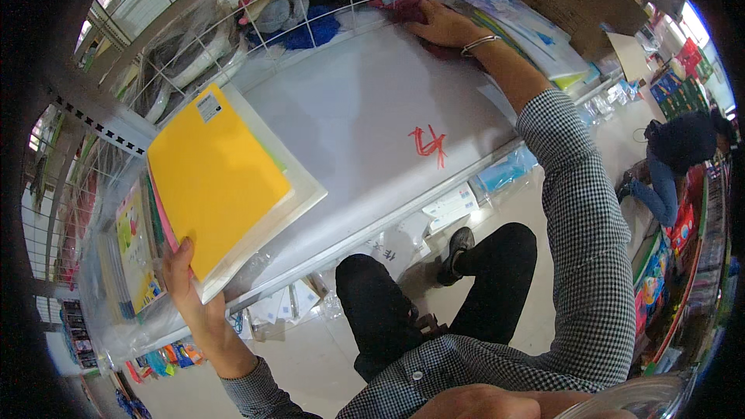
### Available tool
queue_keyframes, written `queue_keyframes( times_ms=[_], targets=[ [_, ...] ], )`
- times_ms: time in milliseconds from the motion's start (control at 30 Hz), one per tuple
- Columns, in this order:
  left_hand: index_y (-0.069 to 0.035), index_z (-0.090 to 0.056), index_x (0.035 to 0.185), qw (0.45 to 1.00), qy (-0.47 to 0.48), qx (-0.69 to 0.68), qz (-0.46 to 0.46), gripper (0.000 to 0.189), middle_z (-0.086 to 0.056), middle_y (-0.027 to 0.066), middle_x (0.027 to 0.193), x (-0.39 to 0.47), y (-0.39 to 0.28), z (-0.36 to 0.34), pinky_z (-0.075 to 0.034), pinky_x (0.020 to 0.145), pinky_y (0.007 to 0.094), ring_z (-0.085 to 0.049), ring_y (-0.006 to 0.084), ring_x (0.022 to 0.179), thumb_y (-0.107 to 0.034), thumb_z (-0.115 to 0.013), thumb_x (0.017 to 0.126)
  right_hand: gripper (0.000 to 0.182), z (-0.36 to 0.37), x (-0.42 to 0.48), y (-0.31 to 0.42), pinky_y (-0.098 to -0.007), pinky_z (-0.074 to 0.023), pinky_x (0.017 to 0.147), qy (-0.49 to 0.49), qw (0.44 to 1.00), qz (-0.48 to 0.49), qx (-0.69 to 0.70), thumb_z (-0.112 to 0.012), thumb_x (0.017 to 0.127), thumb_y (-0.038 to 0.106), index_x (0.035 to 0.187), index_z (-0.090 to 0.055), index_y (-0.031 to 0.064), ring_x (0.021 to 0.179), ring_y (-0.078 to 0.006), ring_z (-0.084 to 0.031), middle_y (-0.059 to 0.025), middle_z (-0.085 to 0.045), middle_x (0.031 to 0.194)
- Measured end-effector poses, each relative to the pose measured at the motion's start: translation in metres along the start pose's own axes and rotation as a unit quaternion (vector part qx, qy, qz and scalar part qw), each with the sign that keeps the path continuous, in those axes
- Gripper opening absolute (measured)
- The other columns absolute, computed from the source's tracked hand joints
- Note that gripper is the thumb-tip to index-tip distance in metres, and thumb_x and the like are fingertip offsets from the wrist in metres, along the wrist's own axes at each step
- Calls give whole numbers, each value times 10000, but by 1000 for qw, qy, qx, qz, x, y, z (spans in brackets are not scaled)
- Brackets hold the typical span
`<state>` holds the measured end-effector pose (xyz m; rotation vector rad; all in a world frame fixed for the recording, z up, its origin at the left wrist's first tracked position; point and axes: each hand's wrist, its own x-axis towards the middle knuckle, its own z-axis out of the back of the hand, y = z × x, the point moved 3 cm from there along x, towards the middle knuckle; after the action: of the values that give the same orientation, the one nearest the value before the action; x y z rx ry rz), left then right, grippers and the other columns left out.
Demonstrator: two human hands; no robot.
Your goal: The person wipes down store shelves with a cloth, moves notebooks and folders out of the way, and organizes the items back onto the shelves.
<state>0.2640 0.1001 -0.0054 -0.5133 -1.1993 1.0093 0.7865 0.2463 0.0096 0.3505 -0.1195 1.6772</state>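
My left hand [195,297] grips the lower edge of a stack of notebooks with a yellow cover [218,177] on top, tilted at the left of the shelf. White, pink and green edges show beneath the yellow one. My right hand [439,23] reaches to the back of the white shelf [361,128], on a dark red cloth [410,10]; its fingertips blur into the cloth, so whether it grips it I cannot tell. A red handwritten mark lies on the shelf surface. Right of my right wrist rests a pile of plastic-wrapped booklets [524,29].
A wire grid [314,26] backs the shelf, with plush toys [279,9] behind it. More wrapped books [137,244] stand at the left end. A cardboard box [573,0] is at the back right. Packets [451,206] lie below the front edge. Another person [678,151] crouches in the right aisle.
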Motion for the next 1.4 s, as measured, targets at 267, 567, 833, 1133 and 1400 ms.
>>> queue_keyframes(
  times_ms=[267,567,833,1133,1400],
  targets=[
    [31,-511,1197,921,-74,-292,249,413,-567,117,1153,4,3,-11,-410,942,308,-552,200,1064,-149,-592,834,504,31,-88,46,-418,-415,945,19,993,116,-12,-624,812,328,1181,-492,13,1092,-381,-495,-212,-497,1187],
    [31,-506,1203,984,-39,-127,115,418,-566,128,1146,-5,4,0,-406,947,315,-547,200,1073,-146,-596,835,502,41,-86,80,-399,-393,990,-143,973,178,-36,-671,784,166,1229,-470,47,1177,-344,-439,-157,-456,1268],
    [3,-527,1197,999,-21,-27,34,417,-517,166,1186,-8,6,3,-375,987,384,-507,264,1117,-43,-605,791,654,-11,21,38,-378,-302,1111,-166,952,156,-204,-579,786,8,1392,-346,89,1332,-298,-319,-118,-352,1428],
    [25,-509,1203,909,-78,-308,268,416,-542,122,1171,5,-3,-18,-403,950,327,-537,210,1078,-127,-587,823,515,6,-34,38,-394,-438,959,58,991,80,-85,-576,832,240,1287,-468,23,1165,-337,-502,-207,-494,1276],
    [14,-538,1130,923,-70,-290,245,348,-578,149,1120,-2,7,-6,-418,926,342,-556,231,1053,-141,-606,827,663,44,-93,78,-457,-487,845,82,990,-39,-103,-501,868,532,1225,-502,-27,961,-410,-607,-265,-616,1042]
  ],
)
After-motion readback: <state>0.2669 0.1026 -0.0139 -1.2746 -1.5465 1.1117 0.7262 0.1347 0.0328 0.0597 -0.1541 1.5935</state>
